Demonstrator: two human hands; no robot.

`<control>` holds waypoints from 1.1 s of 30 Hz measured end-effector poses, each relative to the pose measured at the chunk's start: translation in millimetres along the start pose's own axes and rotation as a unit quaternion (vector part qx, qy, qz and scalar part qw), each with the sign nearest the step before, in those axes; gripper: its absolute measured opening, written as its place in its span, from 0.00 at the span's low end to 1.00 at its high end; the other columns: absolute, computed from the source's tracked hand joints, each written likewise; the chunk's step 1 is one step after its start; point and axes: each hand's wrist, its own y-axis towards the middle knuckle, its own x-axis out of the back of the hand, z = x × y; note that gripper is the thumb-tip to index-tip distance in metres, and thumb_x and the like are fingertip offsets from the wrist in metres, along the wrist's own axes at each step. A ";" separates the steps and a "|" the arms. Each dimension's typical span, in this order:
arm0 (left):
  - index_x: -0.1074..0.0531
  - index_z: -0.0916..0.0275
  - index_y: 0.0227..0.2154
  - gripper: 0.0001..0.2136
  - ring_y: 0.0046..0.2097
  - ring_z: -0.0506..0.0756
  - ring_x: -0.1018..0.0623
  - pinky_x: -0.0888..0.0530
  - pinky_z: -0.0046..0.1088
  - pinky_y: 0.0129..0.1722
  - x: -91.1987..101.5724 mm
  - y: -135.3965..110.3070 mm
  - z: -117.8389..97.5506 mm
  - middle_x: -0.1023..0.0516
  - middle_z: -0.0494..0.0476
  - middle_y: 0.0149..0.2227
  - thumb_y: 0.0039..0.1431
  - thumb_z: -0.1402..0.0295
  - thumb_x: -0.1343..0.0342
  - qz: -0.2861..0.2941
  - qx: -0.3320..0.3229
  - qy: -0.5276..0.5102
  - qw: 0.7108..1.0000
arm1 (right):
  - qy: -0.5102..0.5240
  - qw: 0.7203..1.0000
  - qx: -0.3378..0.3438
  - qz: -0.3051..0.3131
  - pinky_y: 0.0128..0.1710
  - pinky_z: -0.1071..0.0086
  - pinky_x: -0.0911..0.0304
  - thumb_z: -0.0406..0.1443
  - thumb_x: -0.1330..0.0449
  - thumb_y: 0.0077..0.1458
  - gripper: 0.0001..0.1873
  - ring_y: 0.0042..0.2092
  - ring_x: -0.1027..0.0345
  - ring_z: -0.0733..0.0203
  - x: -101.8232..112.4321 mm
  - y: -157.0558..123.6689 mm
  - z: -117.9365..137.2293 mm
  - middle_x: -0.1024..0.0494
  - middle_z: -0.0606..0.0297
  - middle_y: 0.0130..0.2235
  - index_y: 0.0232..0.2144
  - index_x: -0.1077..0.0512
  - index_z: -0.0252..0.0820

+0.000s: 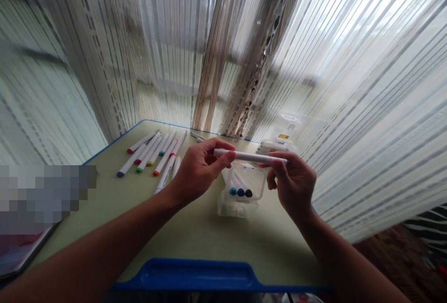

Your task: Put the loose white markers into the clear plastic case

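A white marker [256, 157] with a bluish-purple tip end is held level in the air between both hands. My left hand [204, 163] pinches its left end between thumb and fingers. At the other end, by the coloured tip, the fingers of my right hand [295, 179] are closed on it. Below the marker stands an open clear plastic case [239, 209]. Inside lie several markers, with teal, blue and dark ends [240, 192] facing me. Part of the case is hidden behind my hands and the held marker.
Several white markers [150, 154] with coloured ends lie loosely at the left rear of the pale green table [195, 238]. Its blue edge has a molded tray [200, 272] in front. Another clear plastic container [279, 144] stands at the back right, before striped curtains [167, 37].
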 end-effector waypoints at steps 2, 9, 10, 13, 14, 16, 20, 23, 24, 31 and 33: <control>0.23 0.67 0.38 0.13 0.21 0.45 0.34 0.38 0.18 0.18 -0.1 -0.3 -1.2 0.27 0.49 0.23 0.56 0.63 0.32 0.002 -0.003 0.008 1.000 | -0.002 1.000 -0.001 0.004 0.10 0.75 0.45 0.43 0.29 0.53 0.13 0.14 0.38 0.69 0.1 -0.2 1.1 0.21 0.67 0.22 0.34 0.24 0.39; 0.22 0.66 0.36 0.14 0.26 0.47 0.28 0.34 0.19 0.22 1.1 -0.9 -2.3 0.24 0.52 0.26 0.51 0.63 0.29 0.016 -0.006 0.035 0.999 | -0.002 1.000 -0.007 0.009 0.10 0.75 0.43 0.40 0.26 0.48 0.13 0.14 0.38 0.68 0.1 -1.7 1.3 0.24 0.70 0.20 0.33 0.23 0.40; 0.22 0.66 0.36 0.14 0.25 0.47 0.29 0.35 0.19 0.22 1.0 -0.9 -1.9 0.24 0.51 0.26 0.51 0.63 0.29 0.015 -0.004 0.029 0.999 | -0.002 1.000 -0.006 0.009 0.10 0.75 0.43 0.41 0.27 0.49 0.13 0.14 0.38 0.68 0.0 -1.9 1.4 0.25 0.70 0.20 0.33 0.23 0.41; 0.23 0.66 0.38 0.14 0.22 0.45 0.32 0.38 0.19 0.19 0.5 -0.9 -0.4 0.27 0.49 0.24 0.52 0.63 0.30 0.007 0.002 0.001 1.000 | -0.004 1.000 -0.003 0.009 0.10 0.75 0.44 0.41 0.28 0.51 0.12 0.14 0.38 0.69 -0.1 -2.5 1.6 0.24 0.70 0.21 0.35 0.23 0.41; 0.23 0.66 0.39 0.14 0.22 0.45 0.33 0.38 0.19 0.19 0.3 -0.8 -0.1 0.27 0.48 0.24 0.53 0.64 0.31 0.003 0.004 -0.005 1.000 | -0.004 1.000 -0.002 0.009 0.10 0.75 0.44 0.41 0.29 0.53 0.12 0.14 0.38 0.69 -0.1 -2.6 1.8 0.22 0.69 0.22 0.36 0.23 0.40; 0.24 0.66 0.41 0.14 0.21 0.44 0.33 0.37 0.19 0.19 0.0 -0.6 0.0 0.26 0.48 0.25 0.54 0.64 0.31 -0.004 0.004 -0.013 1.000 | -0.003 1.000 0.002 0.011 0.10 0.75 0.44 0.41 0.31 0.55 0.12 0.14 0.37 0.69 0.0 -2.6 2.3 0.20 0.67 0.24 0.38 0.24 0.40; 0.26 0.66 0.44 0.16 0.21 0.45 0.32 0.36 0.20 0.19 -0.2 -0.3 -1.7 0.23 0.52 0.28 0.57 0.63 0.33 -0.007 0.005 -0.022 1.000 | -0.008 1.000 0.011 0.016 0.10 0.75 0.44 0.41 0.34 0.59 0.11 0.14 0.37 0.70 -0.5 -2.0 3.1 0.18 0.64 0.27 0.39 0.25 0.40; 0.27 0.67 0.45 0.16 0.21 0.45 0.32 0.36 0.20 0.18 -0.8 0.0 -3.4 0.22 0.53 0.28 0.59 0.62 0.35 -0.008 0.007 -0.033 0.999 | 0.002 1.000 0.007 0.016 0.11 0.74 0.45 0.42 0.36 0.61 0.11 0.14 0.38 0.70 -0.8 -1.8 1.8 0.17 0.62 0.29 0.40 0.25 0.40; 0.27 0.67 0.45 0.16 0.20 0.45 0.32 0.36 0.20 0.18 -1.0 0.3 -3.7 0.22 0.53 0.28 0.60 0.62 0.36 -0.010 0.005 -0.036 0.999 | 0.012 1.000 0.003 0.017 0.11 0.74 0.45 0.42 0.37 0.62 0.11 0.14 0.38 0.70 -0.8 -1.9 1.1 0.17 0.62 0.30 0.40 0.25 0.40; 0.27 0.69 0.43 0.13 0.20 0.45 0.32 0.35 0.21 0.18 -2.4 1.9 -3.0 0.23 0.54 0.29 0.67 0.62 0.44 -0.013 -0.012 -0.041 0.999 | 0.072 0.997 -0.021 0.021 0.12 0.73 0.44 0.42 0.43 0.66 0.13 0.16 0.36 0.69 1.5 -2.8 -2.8 0.17 0.60 0.33 0.42 0.25 0.40; 0.27 0.69 0.44 0.13 0.20 0.46 0.31 0.35 0.22 0.18 -2.5 1.5 -2.4 0.22 0.56 0.30 0.67 0.62 0.45 -0.012 -0.011 -0.046 0.999 | 0.077 0.997 -0.021 0.020 0.12 0.73 0.44 0.42 0.45 0.67 0.14 0.16 0.36 0.69 2.1 -2.5 -3.3 0.17 0.59 0.33 0.42 0.24 0.39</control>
